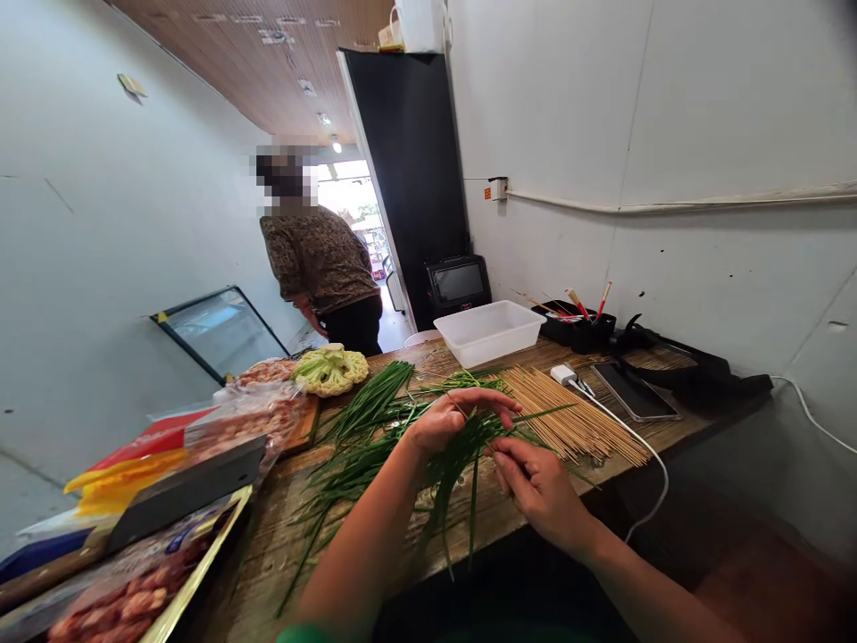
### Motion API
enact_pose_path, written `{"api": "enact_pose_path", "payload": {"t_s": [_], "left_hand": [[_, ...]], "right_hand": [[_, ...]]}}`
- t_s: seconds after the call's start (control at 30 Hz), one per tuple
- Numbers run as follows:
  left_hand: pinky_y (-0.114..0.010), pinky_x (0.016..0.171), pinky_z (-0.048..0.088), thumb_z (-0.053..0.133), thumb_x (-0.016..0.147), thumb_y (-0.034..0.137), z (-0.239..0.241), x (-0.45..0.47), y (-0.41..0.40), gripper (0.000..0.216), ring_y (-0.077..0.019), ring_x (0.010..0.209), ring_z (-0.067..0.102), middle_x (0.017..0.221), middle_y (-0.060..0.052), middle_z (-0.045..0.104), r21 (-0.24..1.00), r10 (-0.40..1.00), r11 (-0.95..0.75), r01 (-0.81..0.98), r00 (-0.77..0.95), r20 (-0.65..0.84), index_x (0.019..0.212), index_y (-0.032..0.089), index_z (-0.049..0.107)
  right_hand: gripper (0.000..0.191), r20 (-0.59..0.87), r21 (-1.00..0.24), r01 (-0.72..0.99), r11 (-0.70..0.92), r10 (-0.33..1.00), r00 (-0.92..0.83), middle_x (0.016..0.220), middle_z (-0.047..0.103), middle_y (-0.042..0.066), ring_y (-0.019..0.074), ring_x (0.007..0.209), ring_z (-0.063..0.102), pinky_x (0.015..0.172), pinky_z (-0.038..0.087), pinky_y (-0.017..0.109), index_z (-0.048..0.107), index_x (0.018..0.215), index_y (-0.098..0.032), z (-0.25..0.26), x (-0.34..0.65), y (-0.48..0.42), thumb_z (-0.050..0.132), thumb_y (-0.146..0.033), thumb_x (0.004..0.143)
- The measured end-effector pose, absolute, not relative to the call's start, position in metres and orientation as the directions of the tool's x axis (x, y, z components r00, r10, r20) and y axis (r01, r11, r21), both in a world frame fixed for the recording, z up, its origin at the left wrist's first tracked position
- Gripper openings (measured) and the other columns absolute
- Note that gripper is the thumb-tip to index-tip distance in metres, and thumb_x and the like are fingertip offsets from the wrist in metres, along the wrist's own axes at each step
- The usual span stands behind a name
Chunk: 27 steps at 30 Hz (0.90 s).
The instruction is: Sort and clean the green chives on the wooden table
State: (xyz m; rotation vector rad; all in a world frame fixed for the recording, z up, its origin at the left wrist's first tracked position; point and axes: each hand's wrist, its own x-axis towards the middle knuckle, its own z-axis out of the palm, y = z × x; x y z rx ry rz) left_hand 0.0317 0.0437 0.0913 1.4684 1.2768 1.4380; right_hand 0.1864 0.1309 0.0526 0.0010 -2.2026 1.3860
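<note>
My left hand (461,413) is curled around a bunch of garlic chives (452,469), whose long leaves hang down toward the table's front edge. Close beside it on the right, my right hand (539,491) pinches a thin stick at the bunch, apparently a bamboo skewer; most of it is hidden by leaves and fingers. More loose chives (375,397) lie on the wooden table (287,509) behind and left of my hands. A wide spread of bamboo skewers (569,415) rests just beyond my right hand.
A white plastic tub (492,335) stands at the back. Cauliflower (331,368), bagged meat (127,603) and a large cleaver (187,491) are on the left. A phone (636,391), charger (563,374) and black strap (703,362) lie right. Another person (321,259) stands beyond the table.
</note>
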Motion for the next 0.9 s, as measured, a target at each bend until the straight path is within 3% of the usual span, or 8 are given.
{"api": "enact_pose_path", "payload": {"t_s": [0.13, 0.2, 0.3, 0.43, 0.57, 0.7, 0.9], "left_hand": [[-0.035, 0.080, 0.040, 0.044, 0.061, 0.081, 0.092, 0.032, 0.043, 0.083, -0.0233, 0.081, 0.053, 0.085, -0.013, 0.061, 0.927, 0.927, -0.257, 0.272, -0.201, 0.316, 0.093, 0.009, 0.068], [-0.033, 0.077, 0.041, 0.035, 0.067, 0.081, 0.089, 0.033, 0.043, 0.080, -0.0214, 0.079, 0.052, 0.084, -0.012, 0.060, 0.937, 0.921, -0.271, 0.219, -0.225, 0.319, 0.087, 0.010, 0.067], [-0.033, 0.074, 0.043, 0.027, 0.077, 0.074, 0.084, 0.031, 0.040, 0.075, -0.0195, 0.076, 0.054, 0.087, -0.011, 0.061, 0.978, 0.954, -0.202, 0.053, -0.217, 0.208, 0.089, 0.011, 0.066], [-0.034, 0.078, 0.044, 0.046, 0.077, 0.065, 0.075, 0.023, 0.033, 0.061, -0.0205, 0.079, 0.058, 0.085, -0.011, 0.064, 0.992, 0.955, -0.102, -0.069, -0.287, 0.079, 0.092, 0.010, 0.067], [-0.025, 0.069, 0.043, 0.069, 0.068, 0.049, 0.072, 0.014, 0.029, 0.042, -0.0133, 0.069, 0.055, 0.076, -0.004, 0.063, 0.992, 0.924, -0.095, 0.079, -0.365, 0.117, 0.086, 0.011, 0.068], [-0.022, 0.060, 0.039, 0.065, 0.072, 0.049, 0.076, 0.014, 0.029, 0.041, -0.0104, 0.064, 0.050, 0.071, -0.004, 0.059, 0.971, 0.965, -0.087, 0.224, -0.224, 0.138, 0.074, 0.008, 0.068], [-0.022, 0.059, 0.038, 0.062, 0.074, 0.050, 0.078, 0.018, 0.027, 0.042, -0.0115, 0.065, 0.049, 0.067, -0.003, 0.056, 0.949, 0.976, -0.008, 0.316, -0.202, 0.075, 0.076, 0.008, 0.068]], "right_hand": [[0.024, 0.449, -0.843, -0.295, 0.450, 0.285, -0.847, 0.059, 0.048, -0.003, 0.0097, 0.052, 0.045, 0.053, 0.037, 0.023, 0.059, 0.088, -0.019, 0.054, 0.187, 0.127, 0.041, -0.034, 0.090], [0.025, 0.421, -0.867, -0.285, 0.408, 0.293, -0.858, 0.058, 0.047, -0.004, 0.0088, 0.050, 0.044, 0.051, 0.036, 0.022, 0.059, 0.089, -0.018, 0.053, 0.188, 0.127, 0.041, -0.035, 0.090], [0.027, 0.368, -0.908, -0.260, 0.329, 0.329, -0.870, 0.056, 0.045, -0.005, 0.0073, 0.046, 0.041, 0.045, 0.034, 0.020, 0.058, 0.093, -0.017, 0.052, 0.189, 0.129, 0.041, -0.039, 0.090], [0.031, 0.309, -0.947, -0.246, 0.207, 0.372, -0.875, 0.055, 0.045, -0.006, 0.0060, 0.043, 0.038, 0.040, 0.031, 0.019, 0.057, 0.097, -0.017, 0.049, 0.190, 0.133, 0.043, -0.043, 0.089], [0.032, 0.278, -0.960, -0.239, 0.147, 0.383, -0.881, 0.056, 0.045, -0.006, 0.0055, 0.043, 0.037, 0.038, 0.029, 0.018, 0.057, 0.099, -0.017, 0.050, 0.191, 0.134, 0.046, -0.045, 0.087], [0.032, 0.281, -0.959, -0.245, 0.143, 0.369, -0.886, 0.055, 0.045, -0.006, 0.0053, 0.043, 0.037, 0.038, 0.029, 0.017, 0.058, 0.097, -0.017, 0.049, 0.191, 0.132, 0.046, -0.044, 0.087], [0.029, 0.336, -0.939, -0.277, 0.203, 0.385, -0.860, 0.055, 0.045, -0.006, 0.0063, 0.045, 0.039, 0.040, 0.032, 0.018, 0.057, 0.099, -0.017, 0.044, 0.189, 0.134, 0.046, -0.042, 0.088]]}}
